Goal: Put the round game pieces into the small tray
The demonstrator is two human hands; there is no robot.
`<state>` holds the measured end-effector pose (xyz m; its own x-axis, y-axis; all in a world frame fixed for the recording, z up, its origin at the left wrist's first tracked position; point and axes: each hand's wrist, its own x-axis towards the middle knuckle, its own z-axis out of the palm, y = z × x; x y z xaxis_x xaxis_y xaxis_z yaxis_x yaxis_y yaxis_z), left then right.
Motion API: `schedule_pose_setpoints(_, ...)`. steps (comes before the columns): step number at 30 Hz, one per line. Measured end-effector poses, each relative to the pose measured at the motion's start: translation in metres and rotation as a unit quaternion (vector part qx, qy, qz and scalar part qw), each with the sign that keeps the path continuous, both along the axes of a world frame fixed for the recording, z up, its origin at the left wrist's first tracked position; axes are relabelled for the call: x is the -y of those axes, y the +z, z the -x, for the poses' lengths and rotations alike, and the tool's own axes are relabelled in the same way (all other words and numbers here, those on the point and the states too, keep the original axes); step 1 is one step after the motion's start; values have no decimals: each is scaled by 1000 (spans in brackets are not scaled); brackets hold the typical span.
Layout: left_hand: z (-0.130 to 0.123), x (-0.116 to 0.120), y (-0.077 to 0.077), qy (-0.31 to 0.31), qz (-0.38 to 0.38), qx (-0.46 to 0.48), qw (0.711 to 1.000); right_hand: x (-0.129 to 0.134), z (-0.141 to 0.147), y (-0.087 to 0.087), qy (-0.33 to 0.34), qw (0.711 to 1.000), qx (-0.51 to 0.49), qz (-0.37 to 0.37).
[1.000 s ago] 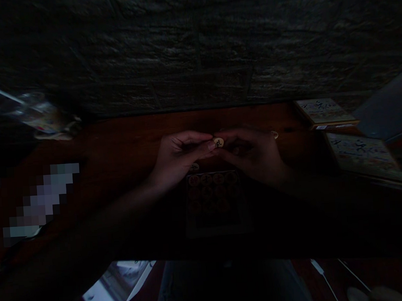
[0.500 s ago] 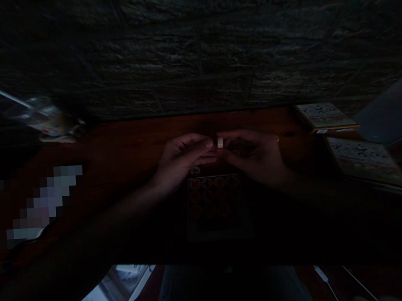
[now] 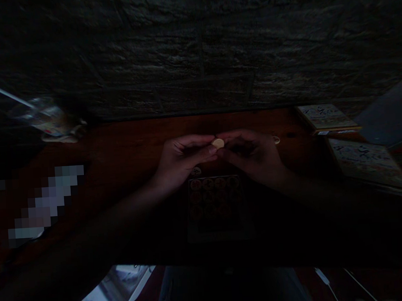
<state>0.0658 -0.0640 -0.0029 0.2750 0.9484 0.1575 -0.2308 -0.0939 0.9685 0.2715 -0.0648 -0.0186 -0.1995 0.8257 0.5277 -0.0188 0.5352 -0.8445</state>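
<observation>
Between my fingertips is a pale round xiangqi piece, its plain face turned up towards me. My left hand pinches it from the left, thumb at its lower edge. From the other side my right hand closes on it too. Below the hands lies a box tray with several round pieces in rows, their marks dim. A loose piece with a dark character rests just beyond the tray, by my left wrist. Another loose piece shows partly past my right hand.
Two flat boxes with printed lids, the far one and the near one, lie at the right on the wooden table. A clear cup with a straw stands at the back left. A stone wall rises behind.
The piece has turned from edge-on to showing its flat face. My left fingers have come closer and now pinch it; the loose piece by my right hand shows more.
</observation>
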Motion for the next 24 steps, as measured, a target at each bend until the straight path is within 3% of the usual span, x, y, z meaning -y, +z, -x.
schedule_pose_setpoints(7,1,0,1,6,-80,-60,995,-1,1,2,4,999,-34,38)
schedule_pose_setpoints(14,-1,-1,2,1,-6,-4,1000,0,2,3,11,996,-43,78)
schedule_pose_setpoints(24,0,0,6,-22,43,-11,999,0,3,5,5,993,4,121)
